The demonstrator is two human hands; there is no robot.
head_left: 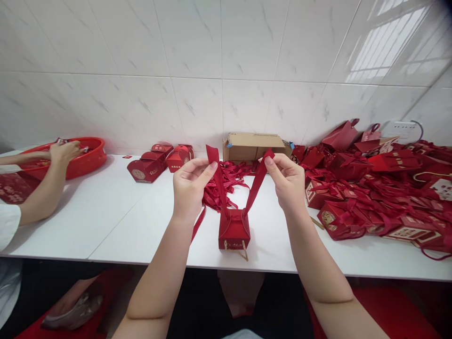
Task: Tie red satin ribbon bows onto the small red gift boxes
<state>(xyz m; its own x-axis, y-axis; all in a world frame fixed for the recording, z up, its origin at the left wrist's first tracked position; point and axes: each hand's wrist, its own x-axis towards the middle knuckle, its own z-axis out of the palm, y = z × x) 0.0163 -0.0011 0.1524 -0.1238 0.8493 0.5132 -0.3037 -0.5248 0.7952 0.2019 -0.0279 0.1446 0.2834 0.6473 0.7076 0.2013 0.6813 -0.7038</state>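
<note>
Between my hands a red ribbon runs up in a V from the top of a small red gift box. The box stands upright near the table's front edge, with a gold cord handle hanging at its front. My left hand pinches one ribbon end between thumb and fingers. The other end is pinched in my right hand. Both ribbon lengths look pulled taut. Behind the box lies a loose heap of red ribbons.
An open cardboard box stands against the wall. Several ribboned red boxes are piled at right. Two red boxes sit left of the ribbons. At far left, a co-worker's hands reach into a red basin.
</note>
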